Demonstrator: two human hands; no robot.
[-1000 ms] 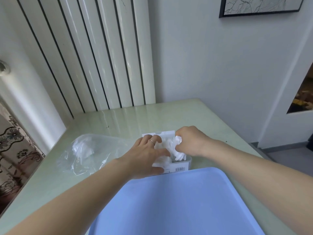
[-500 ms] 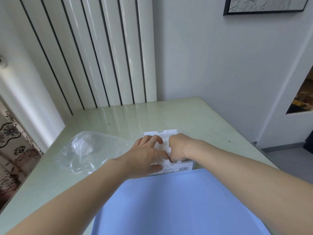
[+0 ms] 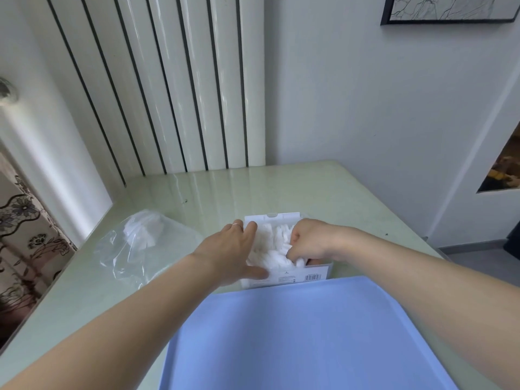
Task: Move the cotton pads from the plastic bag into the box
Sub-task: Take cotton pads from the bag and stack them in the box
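Observation:
A clear box [image 3: 315, 274] with a white label on its front stands on the pale green table, its white lid [image 3: 271, 216] open at the back. White cotton pads [image 3: 271, 249] fill it in a loose heap. My left hand [image 3: 229, 250] lies against the box's left side, fingers straight along the wall and thumb across the front. Inside the box on the right, my right hand [image 3: 308, 240] has its fingers curled into the pads. A crumpled clear plastic bag [image 3: 140, 249] lies to the left with a few pads [image 3: 143, 233] inside.
A light blue tray [image 3: 295, 339] fills the near middle of the table, right in front of the box. White slatted wall panels stand behind the table. A patterned curtain [image 3: 19, 235] hangs at the far left. The table's right edge runs close to the wall.
My right hand has pushed down into the box and the pads have spread out under it. My left hand stays against the box's left side.

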